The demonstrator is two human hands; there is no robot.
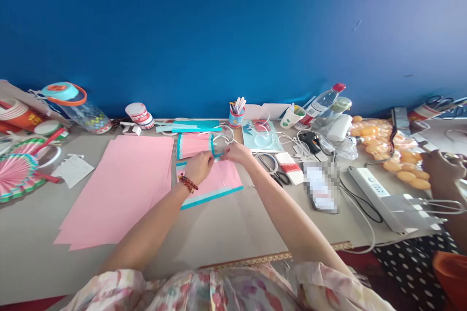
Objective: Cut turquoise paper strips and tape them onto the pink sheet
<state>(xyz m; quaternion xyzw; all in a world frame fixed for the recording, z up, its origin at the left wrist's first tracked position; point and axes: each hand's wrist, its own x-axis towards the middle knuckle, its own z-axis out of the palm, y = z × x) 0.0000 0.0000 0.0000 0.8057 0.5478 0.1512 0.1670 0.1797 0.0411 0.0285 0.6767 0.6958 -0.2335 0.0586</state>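
Observation:
My left hand (199, 166), with a beaded bracelet at its wrist, is closed in a pinch at the upper edge of a pink paper (215, 182) with blue borders. Close beside it, my right hand (236, 153) pinches near the same edge, where a bit of blue shows between the fingers. The fingertips partly hide what they grip. Just behind lies a smaller pink paper piece (195, 142), also edged in blue. To the left, large pink sheets (120, 184) lie in a loose stack. Blue paper strips (195, 126) rest at the back.
Scissors (280, 177), a blurred phone (323, 187) and a power strip (375, 189) lie on the right. Behind them lean a bottle (323, 104) and a paper cup (292, 116). Pleated paper fans (18, 172) lie far left. Another person's hand (443, 167) is at the right edge.

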